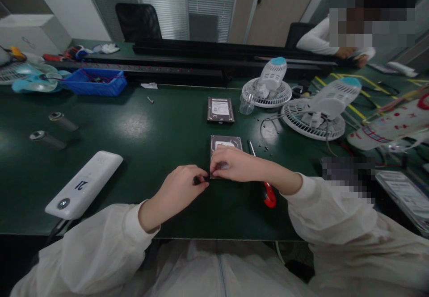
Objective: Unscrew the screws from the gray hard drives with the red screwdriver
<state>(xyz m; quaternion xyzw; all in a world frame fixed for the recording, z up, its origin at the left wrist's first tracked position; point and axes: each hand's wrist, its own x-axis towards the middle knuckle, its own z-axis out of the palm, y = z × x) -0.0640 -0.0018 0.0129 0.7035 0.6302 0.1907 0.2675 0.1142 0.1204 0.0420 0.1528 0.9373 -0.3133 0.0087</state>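
Observation:
A hard drive [226, 140] lies on the green table in front of me, its near half covered by my right hand [233, 164]. The fingers of that hand are pinched together at the drive's near left corner; whatever they hold is hidden. Just left of that corner is my left hand [182, 184], thumb and fingers curled towards each other. A dark patch shows between them, too small to name. To the right of the drive lies a screwdriver [269, 195] with a red handle. Farther back sits a second hard drive [220, 110], label up.
Small screws [266, 148] are scattered right of the drives. Behind them stand a clear cup [246, 104] and two white fans [268, 92]. At left are a white power bank [83, 185], two metal cylinders [50, 140] and a blue bin [95, 82]. Another person [315, 38] sits across.

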